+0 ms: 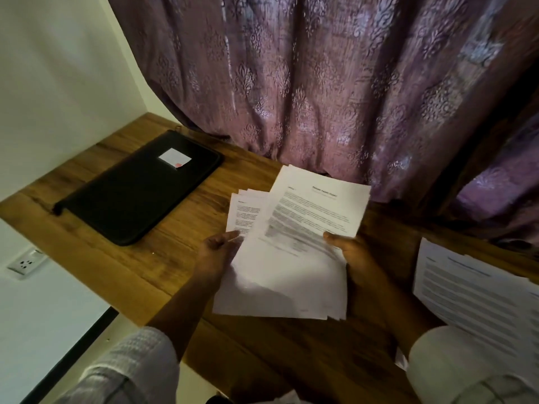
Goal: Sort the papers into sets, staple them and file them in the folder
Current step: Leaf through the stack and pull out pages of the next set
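A fanned stack of printed white papers (291, 258) is held over the wooden desk (163, 266). My left hand (217, 250) grips the stack's left edge, thumb on top. At the right edge my right hand (348, 249) pinches the top sheet, thumb on the print. A black zipped folder (140, 191) with a small white label lies shut on the desk to the left. A second set of printed papers (472, 293) lies on the desk at the right, partly hidden by my right sleeve. No stapler shows.
A purple patterned curtain (320, 83) hangs right behind the desk, touching its back edge. A white wall with a socket (26, 262) is on the left. The desk's front edge runs diagonally; bare wood lies between the folder and the held papers.
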